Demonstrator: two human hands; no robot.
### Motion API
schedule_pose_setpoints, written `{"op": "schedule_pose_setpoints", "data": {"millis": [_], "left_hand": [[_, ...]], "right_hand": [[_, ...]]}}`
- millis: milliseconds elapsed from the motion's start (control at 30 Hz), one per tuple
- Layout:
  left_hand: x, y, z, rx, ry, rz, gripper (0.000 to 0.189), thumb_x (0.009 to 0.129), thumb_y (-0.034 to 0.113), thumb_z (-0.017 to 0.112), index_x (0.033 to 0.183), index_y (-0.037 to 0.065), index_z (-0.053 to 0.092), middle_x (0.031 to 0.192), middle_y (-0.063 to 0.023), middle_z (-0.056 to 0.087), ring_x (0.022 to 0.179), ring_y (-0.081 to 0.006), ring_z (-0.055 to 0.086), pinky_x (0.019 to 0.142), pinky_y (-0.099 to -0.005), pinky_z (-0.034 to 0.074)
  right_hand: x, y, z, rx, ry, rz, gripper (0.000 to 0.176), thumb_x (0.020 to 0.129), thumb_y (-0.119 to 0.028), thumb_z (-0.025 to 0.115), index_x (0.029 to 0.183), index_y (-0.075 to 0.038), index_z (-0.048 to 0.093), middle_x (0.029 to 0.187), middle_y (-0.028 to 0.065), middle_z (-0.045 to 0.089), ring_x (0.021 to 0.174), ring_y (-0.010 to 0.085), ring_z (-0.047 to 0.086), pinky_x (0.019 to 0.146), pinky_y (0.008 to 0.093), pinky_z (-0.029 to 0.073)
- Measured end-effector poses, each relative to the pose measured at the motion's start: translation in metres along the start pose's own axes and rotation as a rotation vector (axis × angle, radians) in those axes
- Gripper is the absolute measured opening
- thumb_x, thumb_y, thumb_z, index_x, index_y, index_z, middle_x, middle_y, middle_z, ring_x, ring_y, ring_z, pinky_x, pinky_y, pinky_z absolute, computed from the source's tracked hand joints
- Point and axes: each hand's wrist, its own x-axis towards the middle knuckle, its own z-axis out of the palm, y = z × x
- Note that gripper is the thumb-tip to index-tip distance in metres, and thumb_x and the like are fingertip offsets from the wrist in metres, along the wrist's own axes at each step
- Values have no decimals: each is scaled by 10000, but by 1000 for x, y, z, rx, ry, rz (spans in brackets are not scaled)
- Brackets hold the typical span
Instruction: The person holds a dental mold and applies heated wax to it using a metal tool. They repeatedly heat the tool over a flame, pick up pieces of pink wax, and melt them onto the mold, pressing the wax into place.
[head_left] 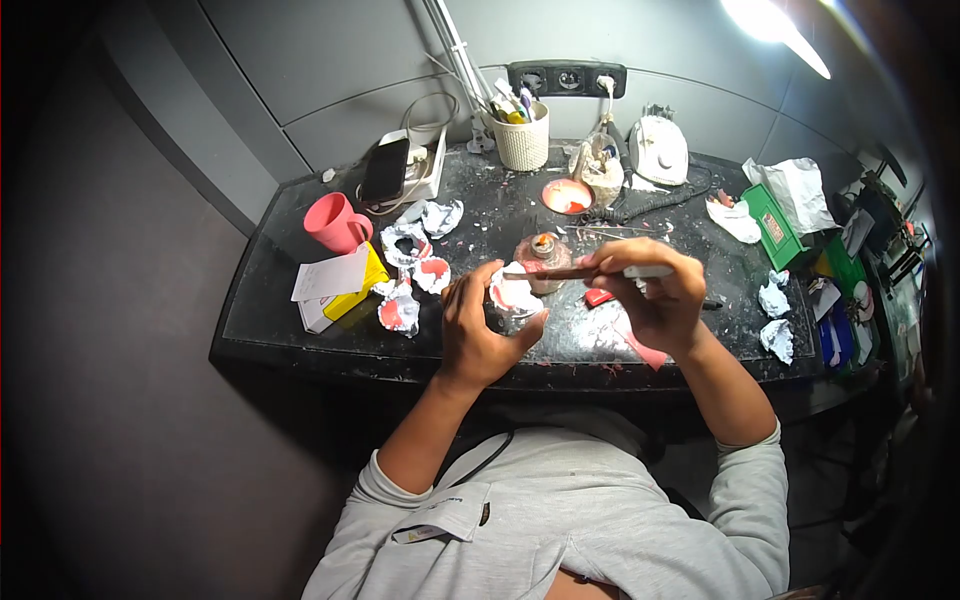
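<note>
My left hand (472, 335) grips a white plaster dental cast (518, 297) with pink wax on it, thumb below and fingers at its upper left. In my right hand (662, 300) is a slim brown-handled wax knife (560, 273), pinched and held level, its tip over the upper part of the cast. A pale piece (648, 271) also shows between the right fingers; I cannot make out whether it belongs to the knife. Just behind the cast stands a glass spirit burner (543, 252), with an orange spot at its top. A pink wax sheet (645, 350) lies below my right hand.
Several plaster casts (400, 313) lie left of my hands, by a yellow box (360, 290) and pink mug (337, 222). Behind are a brush pot (521, 138), phone (386, 170) and wax dish (567, 197). A green box (770, 225) and plaster pieces (776, 340) sit right.
</note>
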Motion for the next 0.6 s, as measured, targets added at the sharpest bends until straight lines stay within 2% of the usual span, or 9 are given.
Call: {"op": "schedule_pose_setpoints", "data": {"millis": [100,133,200,333,400,600], "left_hand": [[-1,0,1,-35,-8,-3,721,703,400,877,1200,-29,579,1046,-199,670,966,-364,655,902,-453,477],[0,1,0,-34,-6,3,720,704,406,876,1196,-28,581,1040,-199,671,961,-363,656,898,-452,479],[0,1,0,-34,-6,9,718,705,411,876,1192,-28,584,1034,-199,672,957,-361,658,894,-451,481],[0,-1,0,-11,8,8,738,690,464,895,1162,-34,621,1031,-185,698,946,-342,688,863,-418,526],[0,-1,0,-10,10,14,737,690,461,897,1160,-34,621,1026,-184,699,940,-338,690,855,-412,529],[-1,-3,1,-38,4,-12,728,703,461,895,1158,-36,619,1037,-187,698,953,-327,693,851,-402,539]], "right_hand": [[-3,0,8,9,-4,-18,204,802,77,768,977,26,676,948,133,734,875,244,744,782,337,600],[-2,0,7,9,-2,-16,204,802,77,768,977,26,676,948,133,734,875,244,744,782,337,600],[-1,-1,6,-24,-53,-64,212,808,130,737,984,62,640,962,190,718,867,238,737,725,327,621],[-2,-2,7,3,-61,-39,208,813,127,734,989,62,644,968,191,722,855,227,735,713,316,619],[-3,-3,8,-7,-33,7,212,787,77,780,964,21,678,943,126,734,881,248,743,796,338,600],[-5,-3,11,-37,-44,-28,225,777,82,783,966,15,681,939,113,734,901,252,745,800,339,600]]}}
